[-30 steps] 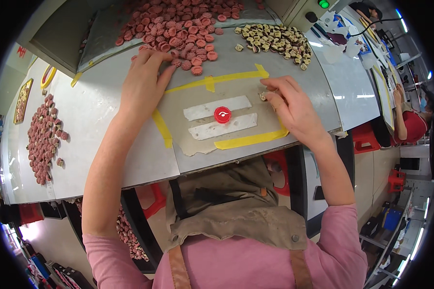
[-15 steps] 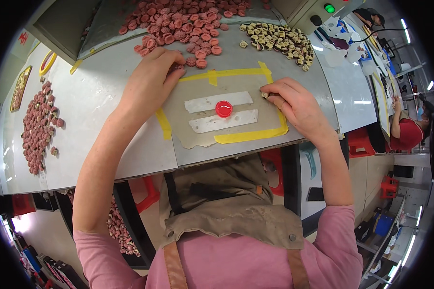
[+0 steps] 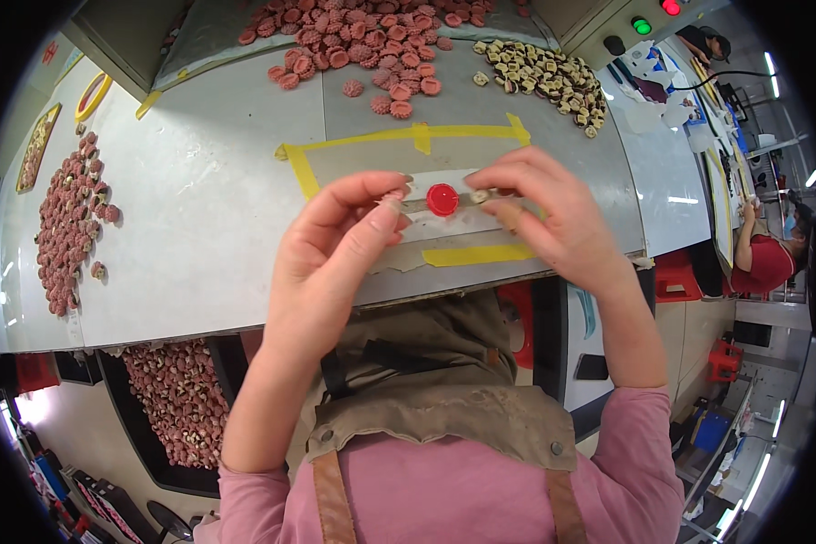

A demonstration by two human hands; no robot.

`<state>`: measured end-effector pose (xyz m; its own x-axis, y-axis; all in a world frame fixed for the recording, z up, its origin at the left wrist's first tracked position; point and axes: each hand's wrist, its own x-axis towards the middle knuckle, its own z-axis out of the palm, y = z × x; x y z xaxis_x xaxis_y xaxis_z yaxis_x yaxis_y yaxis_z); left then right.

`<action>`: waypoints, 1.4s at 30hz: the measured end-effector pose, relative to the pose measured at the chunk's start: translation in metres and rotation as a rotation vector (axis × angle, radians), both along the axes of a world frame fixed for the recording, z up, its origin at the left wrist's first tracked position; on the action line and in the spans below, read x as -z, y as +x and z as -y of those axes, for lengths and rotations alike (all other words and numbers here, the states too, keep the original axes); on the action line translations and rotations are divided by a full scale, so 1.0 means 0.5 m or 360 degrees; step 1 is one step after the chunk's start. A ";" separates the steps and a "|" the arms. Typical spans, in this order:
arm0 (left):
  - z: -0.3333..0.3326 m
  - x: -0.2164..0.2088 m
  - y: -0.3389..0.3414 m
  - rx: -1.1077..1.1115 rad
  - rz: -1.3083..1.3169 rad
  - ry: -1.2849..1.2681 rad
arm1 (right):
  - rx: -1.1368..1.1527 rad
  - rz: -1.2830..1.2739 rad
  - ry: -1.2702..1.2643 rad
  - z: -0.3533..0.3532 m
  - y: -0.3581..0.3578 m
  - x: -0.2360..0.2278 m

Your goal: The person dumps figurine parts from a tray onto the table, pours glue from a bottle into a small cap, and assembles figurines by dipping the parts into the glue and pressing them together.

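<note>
My left hand (image 3: 331, 249) is pinched around a small pink shell-like piece (image 3: 395, 195), mostly covered by the fingertips. It hovers just left of a round red cap-like piece (image 3: 442, 199), which lies on the grey taped mat (image 3: 354, 150) between white strips. On the other side of the red piece, my right hand (image 3: 558, 213) pinches a small cream-and-dark piece (image 3: 479, 196) between thumb and fingers. Farther back on the table lies a heap of pink scalloped cups (image 3: 363, 45), with a heap of cream-and-dark pieces (image 3: 553, 77) to its right.
Pink-and-cream pieces (image 3: 68, 218) are gathered at the table's left. Below the table edge, a black bin (image 3: 172, 399) holds many more. A grey machine housing with a green light (image 3: 641, 25) stands at the back right. Another person in red (image 3: 766, 254) sits far right.
My left hand has come from the pink heap toward me and right, to beside the red piece, now with a pink piece. My right hand has moved left with its cream-and-dark piece.
</note>
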<state>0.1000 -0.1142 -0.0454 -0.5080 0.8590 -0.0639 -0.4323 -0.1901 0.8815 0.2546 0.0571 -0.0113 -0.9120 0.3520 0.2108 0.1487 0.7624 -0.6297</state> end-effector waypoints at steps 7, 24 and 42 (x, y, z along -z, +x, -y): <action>0.010 0.024 0.015 0.0091 0.0149 0.0113 | -0.0134 0.0011 0.0269 0.024 -0.036 0.033; 0.023 0.046 -0.014 0.0171 0.0529 0.0355 | -0.0201 -0.0040 0.0505 0.033 -0.058 0.035; 0.033 0.027 -0.007 0.0192 0.0513 0.0229 | 0.0174 0.0062 -0.0417 0.059 -0.024 0.020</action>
